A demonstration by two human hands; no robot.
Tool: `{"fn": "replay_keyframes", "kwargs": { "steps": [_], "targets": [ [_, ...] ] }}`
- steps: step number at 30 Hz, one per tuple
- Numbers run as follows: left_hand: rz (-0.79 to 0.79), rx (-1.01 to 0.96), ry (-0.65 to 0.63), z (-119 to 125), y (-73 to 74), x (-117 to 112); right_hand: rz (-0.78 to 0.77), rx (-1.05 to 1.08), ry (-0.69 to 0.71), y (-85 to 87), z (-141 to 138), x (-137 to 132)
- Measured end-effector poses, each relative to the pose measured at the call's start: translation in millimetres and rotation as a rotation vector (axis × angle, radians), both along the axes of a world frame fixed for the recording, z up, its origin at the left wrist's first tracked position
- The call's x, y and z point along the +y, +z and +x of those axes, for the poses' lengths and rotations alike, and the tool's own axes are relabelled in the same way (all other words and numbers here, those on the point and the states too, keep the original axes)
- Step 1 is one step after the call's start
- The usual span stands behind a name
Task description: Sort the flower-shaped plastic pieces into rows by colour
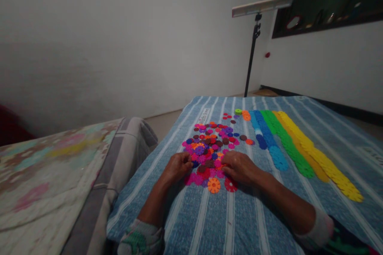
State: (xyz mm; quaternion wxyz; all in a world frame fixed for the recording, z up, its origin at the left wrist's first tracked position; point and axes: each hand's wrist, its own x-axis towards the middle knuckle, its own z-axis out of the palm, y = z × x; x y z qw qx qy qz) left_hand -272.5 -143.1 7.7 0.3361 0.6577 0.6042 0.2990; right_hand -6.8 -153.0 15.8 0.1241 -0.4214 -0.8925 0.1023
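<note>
A heap of small flower-shaped plastic discs in pink, purple, orange, red and brown lies on a blue striped cloth. My left hand rests at the heap's near left edge with fingers curled, on something I cannot make out. My right hand lies on the heap's near right edge, fingers bent down onto the discs. An orange disc and a red disc lie just in front of my hands.
To the right, sorted discs form long rows: yellow, green, blue, and a short orange one. A patterned mattress sits at the left. A light stand rises by the far wall.
</note>
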Motion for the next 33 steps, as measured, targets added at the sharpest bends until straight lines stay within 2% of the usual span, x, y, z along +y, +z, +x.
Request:
{"fn": "replay_keyframes", "kwargs": {
  "steps": [5,8,15,20,23,25,28,33],
  "targets": [
    [-0.007,-0.065,-0.055,-2.1,14.7,-1.2,0.017,0.050,0.022,-0.2,-4.1,0.0],
    [-0.012,-0.070,-0.118,5.4,24.6,-4.3,0.033,0.115,0.017,-1.6,-6.8,0.2],
    [0.044,-0.126,-0.309,55.4,36.0,-9.4,0.023,0.441,0.005,3.1,-6.3,1.5],
    [0.144,-0.121,-0.303,79.9,33.9,-4.0,-0.024,0.476,-0.036,11.7,1.8,6.1],
    [0.157,-0.142,-0.313,85.5,29.7,1.3,0.018,0.403,-0.073,19.7,17.9,14.8],
    [0.163,-0.145,-0.283,86.5,27.1,4.9,0.088,0.282,-0.134,25.1,35.6,23.2],
    [0.184,-0.116,-0.217,84.8,22.4,10.6,0.103,0.194,-0.250,29.9,68.7,37.2],
    [0.192,-0.108,-0.153,78.2,6.4,20.2,0.117,0.042,-0.424,24.6,118.1,54.8]
  ]
}}
